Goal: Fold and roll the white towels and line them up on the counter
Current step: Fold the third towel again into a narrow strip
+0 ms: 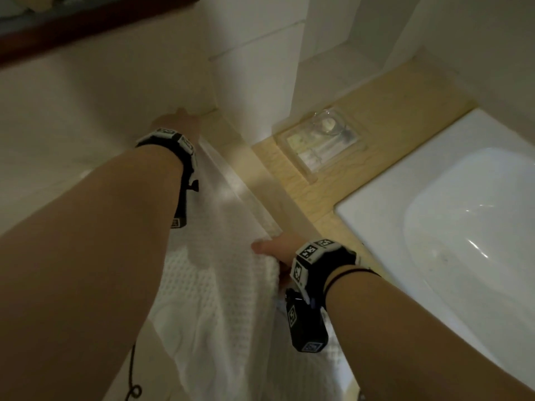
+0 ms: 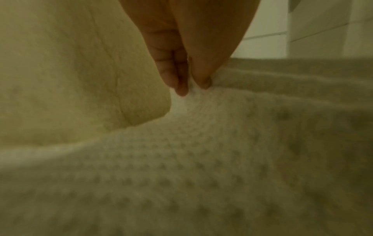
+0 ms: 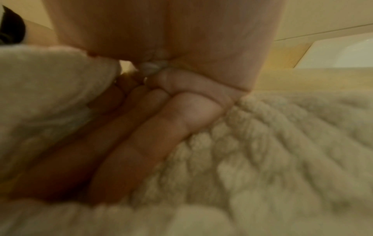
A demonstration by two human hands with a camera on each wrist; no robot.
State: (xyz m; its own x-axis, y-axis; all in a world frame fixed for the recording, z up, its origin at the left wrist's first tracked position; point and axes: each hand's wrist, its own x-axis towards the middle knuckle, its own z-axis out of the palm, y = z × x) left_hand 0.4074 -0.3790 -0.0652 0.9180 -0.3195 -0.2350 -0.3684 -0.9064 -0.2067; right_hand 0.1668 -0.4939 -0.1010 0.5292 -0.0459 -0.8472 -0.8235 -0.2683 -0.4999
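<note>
Towel [image 1: 220,285] (one, white waffle-weave), two hands pinching, left hand [image 1: 176,123], right hand [image 1: 279,250]

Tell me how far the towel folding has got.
Early. Done: nothing visible; no rolled towels stand on the counter, which shows only a clear tray beside the sink. In hand: one white waffle towel, stretched out, the left hand pinching its far edge, the right hand keeping a grip on the near edge. Left: folding, rolling and lining up.

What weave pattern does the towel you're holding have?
White waffle weave, a grid of small squares on the towel; clearest in the head view.
</note>
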